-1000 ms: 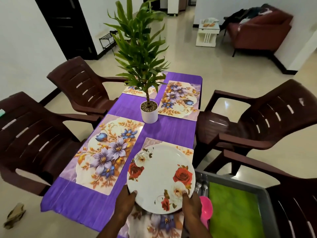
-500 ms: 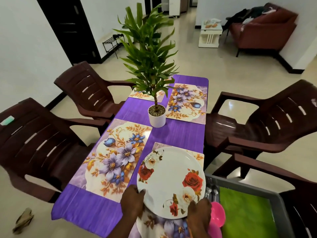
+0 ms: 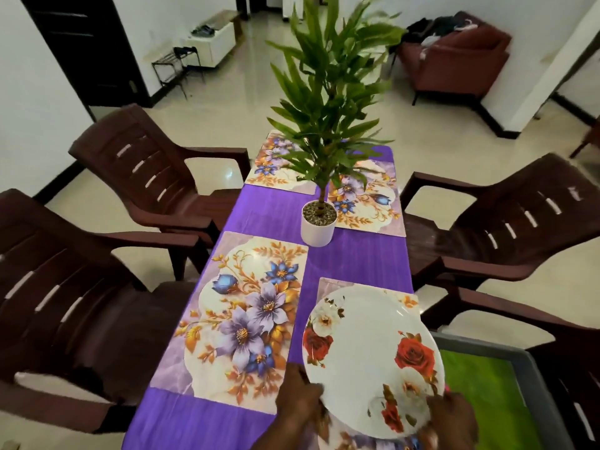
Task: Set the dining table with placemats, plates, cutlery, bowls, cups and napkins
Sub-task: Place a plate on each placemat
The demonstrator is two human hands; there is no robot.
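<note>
A white plate [image 3: 367, 358] with red and white roses hangs over the near right placemat [image 3: 326, 285], covering most of it. My left hand [image 3: 300, 402] grips the plate's near left rim and my right hand [image 3: 451, 417] grips its near right rim. Three more floral placemats lie bare on the purple tablecloth [image 3: 357, 258]: near left [image 3: 240, 315], far left [image 3: 276, 164] and far right [image 3: 367, 203].
A potted plant in a white pot [image 3: 317, 227] stands mid-table. Brown plastic chairs flank the table, two on the left [image 3: 65, 287] and two on the right [image 3: 506, 228]. A grey tray with a green liner [image 3: 487, 391] sits at my right.
The view has shifted forward and left along the table. The plate stays in both hands over the near right placemat, now nearer the table's right edge.
</note>
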